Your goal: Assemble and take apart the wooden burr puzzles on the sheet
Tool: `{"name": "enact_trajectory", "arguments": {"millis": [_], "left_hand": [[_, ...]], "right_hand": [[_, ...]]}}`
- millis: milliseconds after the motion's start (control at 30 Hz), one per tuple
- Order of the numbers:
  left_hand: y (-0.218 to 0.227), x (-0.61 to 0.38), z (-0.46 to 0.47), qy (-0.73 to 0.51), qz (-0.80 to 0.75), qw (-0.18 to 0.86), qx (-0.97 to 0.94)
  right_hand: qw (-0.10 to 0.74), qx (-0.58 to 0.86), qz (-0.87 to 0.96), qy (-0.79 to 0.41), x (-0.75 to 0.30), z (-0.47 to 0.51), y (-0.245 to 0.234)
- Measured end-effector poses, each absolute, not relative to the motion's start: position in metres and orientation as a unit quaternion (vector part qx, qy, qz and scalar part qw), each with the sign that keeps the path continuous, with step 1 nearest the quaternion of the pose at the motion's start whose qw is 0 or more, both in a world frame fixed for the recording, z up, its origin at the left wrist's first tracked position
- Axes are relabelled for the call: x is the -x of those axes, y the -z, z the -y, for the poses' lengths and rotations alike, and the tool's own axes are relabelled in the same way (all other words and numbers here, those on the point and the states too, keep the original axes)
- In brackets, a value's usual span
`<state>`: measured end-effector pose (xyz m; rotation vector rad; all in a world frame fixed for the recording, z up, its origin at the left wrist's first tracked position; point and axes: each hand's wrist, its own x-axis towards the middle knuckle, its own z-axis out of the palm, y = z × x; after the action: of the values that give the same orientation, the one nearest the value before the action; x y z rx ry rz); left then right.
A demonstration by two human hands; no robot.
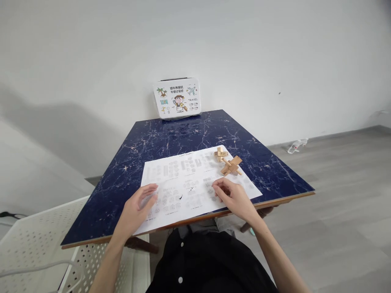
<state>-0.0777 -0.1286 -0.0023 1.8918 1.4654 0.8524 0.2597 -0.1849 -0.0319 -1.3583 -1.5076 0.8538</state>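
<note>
A white printed sheet (183, 195) with faint grey diagrams lies on a dark blue marbled table (171, 140). My left hand (137, 209) rests at the sheet's left side, thumb and fingers apart, holding nothing. My right hand (233, 198) is over the lower right part of the sheet, its fingers curled in with the thumb close to them; nothing shows in it. Just beyond it, two interlocked wooden puzzles stand on the sheet's upper right: a bigger brown one (232, 166) with sticks through flat pieces, and a smaller pale cross-shaped one (220, 154). Neither hand touches them.
At the table's back, a white case (178, 99) with cartoon prints leans against the wall. White perforated baskets (39, 236) stand low on the left with a white cable. A clear plastic item (297, 145) lies on the grey floor to the right.
</note>
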Motion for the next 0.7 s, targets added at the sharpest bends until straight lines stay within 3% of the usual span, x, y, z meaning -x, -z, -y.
{"name": "enact_trajectory", "arguments": {"millis": [433, 700], "left_hand": [[0.003, 0.075, 0.132, -0.309, -0.563, 0.273, -0.716], [0.005, 0.076, 0.131, -0.316, -0.558, 0.266, -0.720]], "right_hand": [[0.450, 0.562, 0.604, -0.344, -0.254, 0.177, 0.030], [0.502, 0.533, 0.532, -0.427, -0.246, 0.151, 0.027]]}}
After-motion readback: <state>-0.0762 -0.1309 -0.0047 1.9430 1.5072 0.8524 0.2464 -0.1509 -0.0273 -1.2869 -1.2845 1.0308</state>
